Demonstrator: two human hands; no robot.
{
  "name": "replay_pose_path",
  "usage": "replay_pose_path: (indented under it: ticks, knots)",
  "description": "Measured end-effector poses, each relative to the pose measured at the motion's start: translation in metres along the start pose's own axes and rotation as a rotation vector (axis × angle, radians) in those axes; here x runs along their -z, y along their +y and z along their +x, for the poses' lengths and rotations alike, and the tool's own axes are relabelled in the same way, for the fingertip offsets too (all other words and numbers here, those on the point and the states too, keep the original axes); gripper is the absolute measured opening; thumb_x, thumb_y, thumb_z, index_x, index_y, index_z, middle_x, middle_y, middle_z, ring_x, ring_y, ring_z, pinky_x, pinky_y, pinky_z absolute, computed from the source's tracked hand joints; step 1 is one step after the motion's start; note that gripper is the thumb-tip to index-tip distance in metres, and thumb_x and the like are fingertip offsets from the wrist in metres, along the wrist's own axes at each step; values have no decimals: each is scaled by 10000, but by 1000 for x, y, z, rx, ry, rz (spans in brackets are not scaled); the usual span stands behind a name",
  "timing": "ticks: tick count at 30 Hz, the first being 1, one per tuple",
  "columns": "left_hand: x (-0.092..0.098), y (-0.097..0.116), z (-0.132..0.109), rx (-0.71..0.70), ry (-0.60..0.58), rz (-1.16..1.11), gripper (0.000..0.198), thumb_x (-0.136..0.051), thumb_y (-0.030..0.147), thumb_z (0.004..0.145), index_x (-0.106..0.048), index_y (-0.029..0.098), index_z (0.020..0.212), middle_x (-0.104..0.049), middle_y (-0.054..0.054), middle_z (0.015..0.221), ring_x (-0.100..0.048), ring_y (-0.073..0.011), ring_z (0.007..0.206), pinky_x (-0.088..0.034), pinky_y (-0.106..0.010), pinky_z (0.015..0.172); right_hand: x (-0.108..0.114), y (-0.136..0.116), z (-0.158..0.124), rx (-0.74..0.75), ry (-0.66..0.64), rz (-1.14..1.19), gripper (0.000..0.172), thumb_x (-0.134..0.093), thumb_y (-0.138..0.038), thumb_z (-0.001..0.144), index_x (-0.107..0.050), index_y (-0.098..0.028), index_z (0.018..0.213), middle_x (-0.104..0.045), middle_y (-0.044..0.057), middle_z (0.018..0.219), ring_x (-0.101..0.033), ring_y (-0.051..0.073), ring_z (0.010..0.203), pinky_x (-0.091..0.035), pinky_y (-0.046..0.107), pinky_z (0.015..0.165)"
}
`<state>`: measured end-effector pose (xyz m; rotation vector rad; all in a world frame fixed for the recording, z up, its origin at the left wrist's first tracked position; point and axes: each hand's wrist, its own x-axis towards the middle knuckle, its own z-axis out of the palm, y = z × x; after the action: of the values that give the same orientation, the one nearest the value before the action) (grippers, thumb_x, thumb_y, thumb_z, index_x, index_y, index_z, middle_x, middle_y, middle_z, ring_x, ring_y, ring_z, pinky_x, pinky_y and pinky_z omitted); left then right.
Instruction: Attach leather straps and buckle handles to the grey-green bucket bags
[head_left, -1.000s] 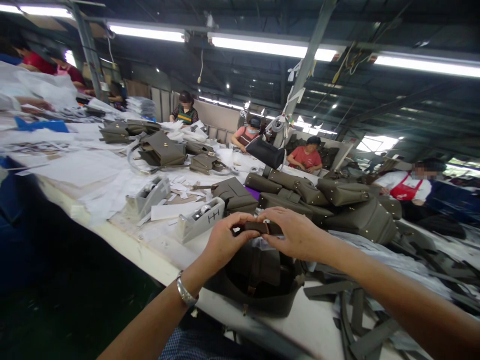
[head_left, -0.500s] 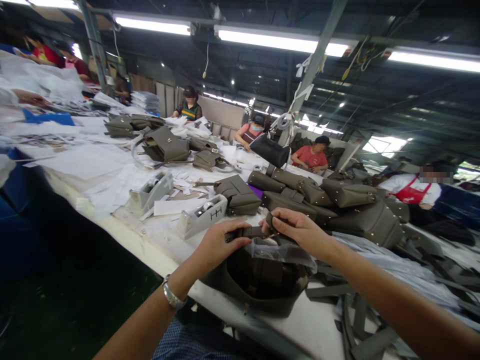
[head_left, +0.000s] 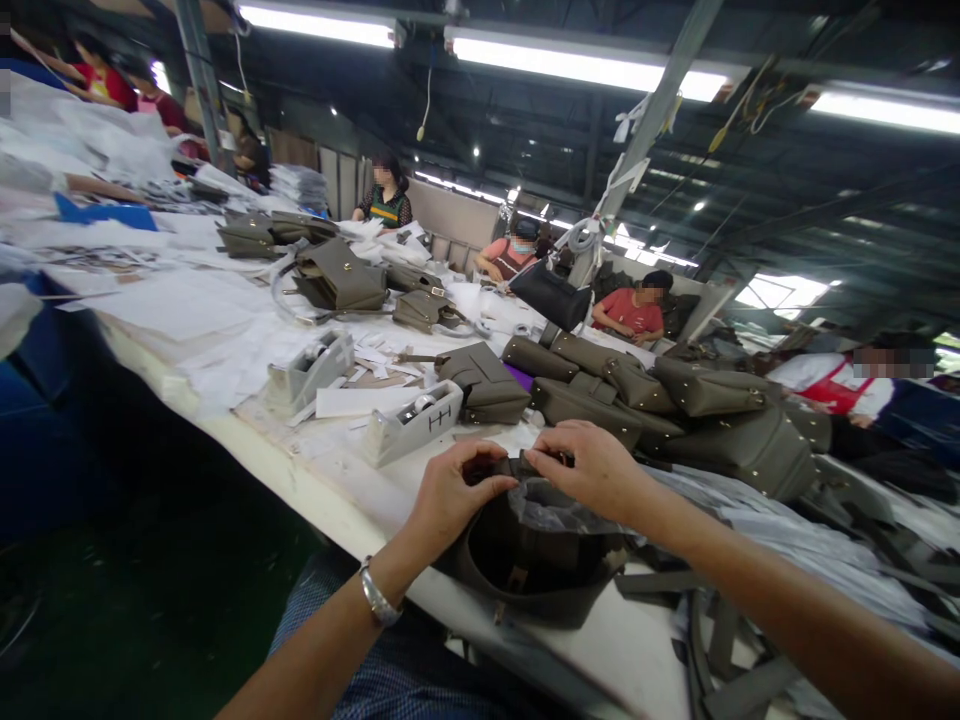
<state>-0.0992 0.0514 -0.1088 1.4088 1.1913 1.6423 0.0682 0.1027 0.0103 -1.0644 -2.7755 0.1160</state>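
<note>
An olive-grey handbag (head_left: 559,605) stands at the table's near edge, its mouth open toward me. Above its far rim, my left hand (head_left: 454,492) pinches a short olive-grey strap (head_left: 514,467) between thumb and fingers. My right hand (head_left: 596,468) grips the same strap close by, with thumb and fingers together. Clear plastic film (head_left: 555,512) hangs just below the strap, over the bag's opening. How the strap joins the bag is hidden by my fingers.
Two tape dispensers (head_left: 416,422) stand on the white table (head_left: 296,470) at left. Beyond my hands lie an olive-grey bag (head_left: 484,385) and a pile of finished-looking bags (head_left: 739,450). Loose straps (head_left: 720,630) and plastic-wrapped pieces (head_left: 795,540) lie at right. Co-workers sit farther back.
My hands have come closer together on the strap. The raised strap end at my right hand has come down between both hands. The view has shifted slightly.
</note>
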Motion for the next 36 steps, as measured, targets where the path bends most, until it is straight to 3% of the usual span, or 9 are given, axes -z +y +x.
replay_pose_path:
  ticks: [4,7,12,18,22,24,31,34,36]
  knots:
    - [-9,0,-6,-24,44,28,273,-830,282,706,-712,192,934,-726,-38,931,-676,-197,873,-551,-296,818,-5,-4,3,60,21,-127,247,-553,-296,890,-681,-195,705,-664,27,659,-575,186,729,-382,341,872]
    - [-12,2,-10,-15,29,14,274,-834,297,702,-712,193,924,-728,-35,935,-678,-194,868,-553,-297,823,0,-4,4,41,-99,-138,276,-541,-293,874,-667,-200,646,-644,38,622,-572,197,706,-401,329,769]
    - [-11,2,-14,-5,7,4,276,-842,314,696,-721,200,916,-737,-30,925,-686,-196,871,-550,-294,828,10,6,12,-57,-446,241,368,-510,-351,888,-595,-186,570,-587,-17,533,-511,130,538,-352,256,556]
    - [-8,-3,-18,8,-53,34,232,-813,304,728,-720,211,919,-741,-19,893,-686,-193,849,-544,-282,784,1,10,16,-79,-596,399,319,-520,-337,903,-580,-175,634,-549,-48,539,-449,97,508,-329,224,519]
    - [-7,-8,-12,6,-12,48,241,-779,303,747,-698,205,951,-742,-31,933,-695,-209,892,-555,-307,823,2,6,9,-31,-316,176,151,-522,-277,925,-641,-187,901,-623,-15,659,-565,152,705,-389,260,690]
    - [-8,-10,-10,-3,-19,56,258,-771,325,751,-690,208,965,-741,-33,949,-697,-216,909,-559,-319,841,3,5,4,-37,-208,130,161,-528,-233,921,-602,-197,1058,-644,-8,704,-586,178,797,-395,284,757]
    - [-10,-14,-11,0,-42,92,264,-777,362,748,-680,225,952,-739,-15,930,-699,-219,905,-567,-318,822,-10,3,-1,-18,-142,282,180,-526,-151,889,-588,-240,1033,-656,-40,752,-583,138,697,-384,230,628]
    - [-3,-10,-10,22,-22,81,282,-782,362,741,-691,221,968,-745,-27,975,-698,-231,946,-559,-344,874,-11,3,-3,49,-60,202,161,-566,-246,919,-600,-223,1074,-698,7,877,-625,176,846,-440,273,753]
    - [3,-5,-9,32,12,82,288,-779,359,741,-700,212,976,-747,-41,1000,-696,-241,967,-545,-370,912,-9,5,-5,97,12,115,338,-645,-392,886,-598,-194,1156,-681,90,1133,-597,239,1074,-433,349,917]
